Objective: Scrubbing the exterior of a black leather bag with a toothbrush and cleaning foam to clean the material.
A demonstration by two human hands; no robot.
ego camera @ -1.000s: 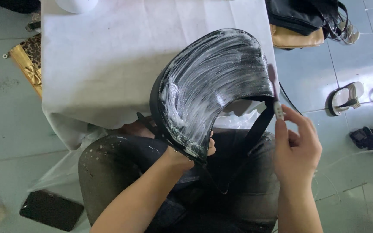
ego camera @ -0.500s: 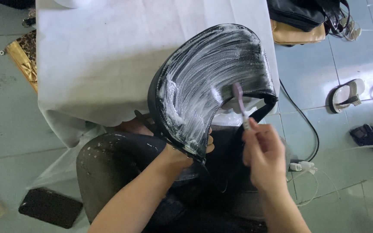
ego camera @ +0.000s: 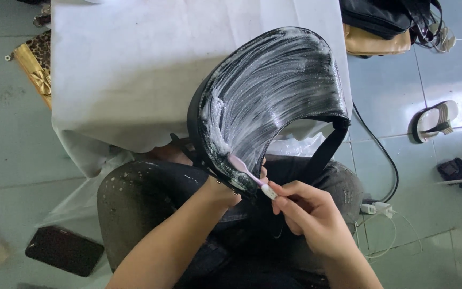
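A black crescent-shaped handbag (ego camera: 274,96), smeared with white foam, is held up over my lap in front of a white-covered table (ego camera: 135,69). My left hand (ego camera: 225,190) is under the bag's lower end and mostly hidden behind it, gripping it there. My right hand (ego camera: 306,214) holds a pink and white toothbrush (ego camera: 249,174), whose head lies against the foamy lower edge of the bag. The bag's black strap (ego camera: 324,150) hangs down on the right.
A dark flat case (ego camera: 65,250) lies on the floor at lower left. A gold and leopard-print bag (ego camera: 33,67) sits left of the table. Black and tan bags (ego camera: 380,24) stand at upper right, with sandals (ego camera: 437,120), a black cable (ego camera: 380,155) and a white plug (ego camera: 375,207) on the tiles.
My right hand has come down from the bag's right side with the toothbrush, moving left to the bag's lower edge. The bag has stayed put.
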